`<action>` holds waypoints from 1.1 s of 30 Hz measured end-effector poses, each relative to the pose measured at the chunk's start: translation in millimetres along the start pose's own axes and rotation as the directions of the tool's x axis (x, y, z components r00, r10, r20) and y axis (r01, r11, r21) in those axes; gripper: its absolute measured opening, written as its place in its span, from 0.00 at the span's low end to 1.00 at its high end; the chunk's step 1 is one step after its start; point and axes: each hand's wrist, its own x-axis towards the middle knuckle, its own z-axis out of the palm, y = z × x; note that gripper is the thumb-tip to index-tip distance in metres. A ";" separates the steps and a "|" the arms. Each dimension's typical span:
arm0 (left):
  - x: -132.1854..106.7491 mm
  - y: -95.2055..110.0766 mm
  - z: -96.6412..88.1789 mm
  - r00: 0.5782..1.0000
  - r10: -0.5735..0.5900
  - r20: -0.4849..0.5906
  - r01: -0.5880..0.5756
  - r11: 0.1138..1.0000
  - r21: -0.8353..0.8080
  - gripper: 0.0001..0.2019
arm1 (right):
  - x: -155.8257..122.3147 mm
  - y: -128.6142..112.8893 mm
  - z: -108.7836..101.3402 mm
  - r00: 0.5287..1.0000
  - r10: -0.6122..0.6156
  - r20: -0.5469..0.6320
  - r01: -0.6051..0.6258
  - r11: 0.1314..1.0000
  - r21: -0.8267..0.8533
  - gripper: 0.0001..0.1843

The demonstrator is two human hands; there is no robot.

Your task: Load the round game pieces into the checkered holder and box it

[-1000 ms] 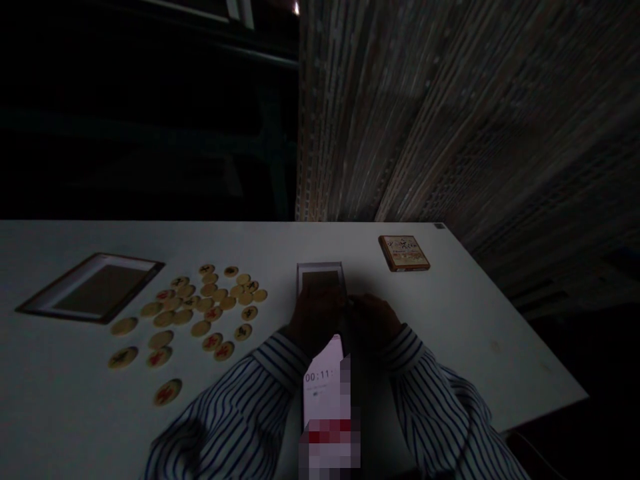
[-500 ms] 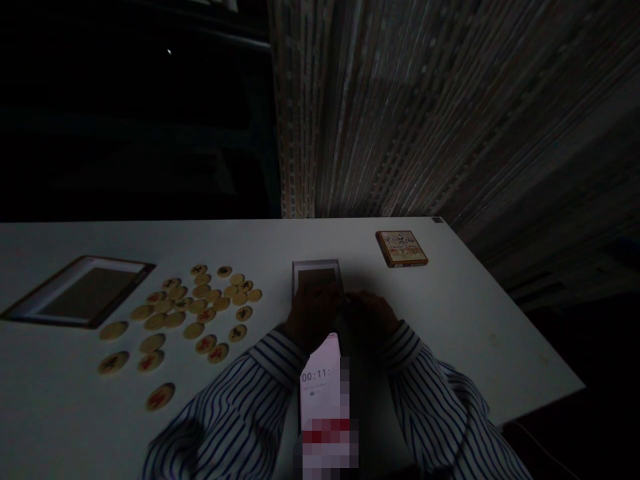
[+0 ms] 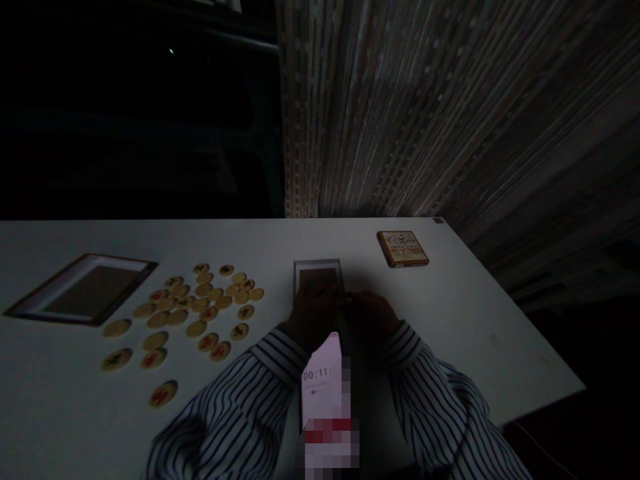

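Observation:
A shallow open box (image 3: 317, 262) with pale inner walls and a brown bottom lies in front of me, its near part covered by my hands. My left hand (image 3: 315, 315) reaches over that near part, fingers bent and pointing right, closed at the box. To its right, my right hand (image 3: 374, 315) has its fingers drawn together by the box's right side, where a small light spot shows at the fingertips. What it pinches is too dark to make out. A lit phone (image 3: 321, 383) showing a timer lies between my forearms.
Several round wooden Chinese chess pieces (image 3: 196, 328) with red or black characters are spread on the white table (image 3: 450, 347) at left. Another open box part (image 3: 55, 319) lies at far left. A small printed box (image 3: 404, 248) lies back right. A string curtain (image 3: 360, 133) hangs behind.
The whole view has shifted slightly, so the pieces and boxes appear a little to the right. Both hands stay at the open box with almost the same pose.

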 end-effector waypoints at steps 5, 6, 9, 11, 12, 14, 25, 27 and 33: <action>1.5 -0.1 -1.9 1.000 -0.021 0.000 0.021 0.999 -0.039 0.14 | 0.4 -1.1 -1.0 1.000 -0.001 -0.007 0.001 1.000 0.016 0.18; 1.6 -0.2 -2.1 1.000 -0.022 0.002 0.022 0.999 -0.040 0.14 | 0.4 -1.2 -1.3 1.000 -0.004 -0.006 0.004 1.000 0.018 0.18; 1.3 -0.3 -2.1 1.000 -0.020 0.012 0.020 0.999 -0.033 0.14 | 0.5 -1.1 -1.6 1.000 -0.016 -0.005 0.016 1.000 0.016 0.18; 1.1 -0.3 -1.7 0.999 -0.032 0.005 0.032 0.999 -0.037 0.13 | 0.6 -0.8 -1.1 1.000 -0.015 -0.012 0.015 1.000 0.018 0.18; 1.1 -0.3 -1.5 0.999 -0.040 0.000 0.040 0.998 -0.043 0.13 | 0.7 -0.5 -0.7 1.000 -0.011 -0.016 0.012 1.000 0.018 0.18; 1.4 -0.4 -1.5 0.999 -0.043 0.001 0.043 0.998 -0.052 0.13 | 0.9 0.1 0.1 1.000 -0.012 -0.021 0.013 1.000 0.017 0.18; 0.4 0.0 -5.0 0.999 -0.027 0.026 0.027 1.000 0.001 0.14 | 1.6 4.2 5.9 0.999 -0.019 -0.038 0.020 0.999 0.034 0.17; 0.8 0.6 -6.2 0.999 -0.028 0.034 0.028 1.000 0.003 0.14 | 1.6 3.8 5.0 0.999 -0.015 -0.032 0.016 0.999 0.037 0.17; 1.3 0.7 -7.9 0.999 -0.050 0.013 0.050 0.998 -0.044 0.14 | 1.9 0.3 1.0 1.000 0.000 -0.011 0.000 1.000 0.022 0.17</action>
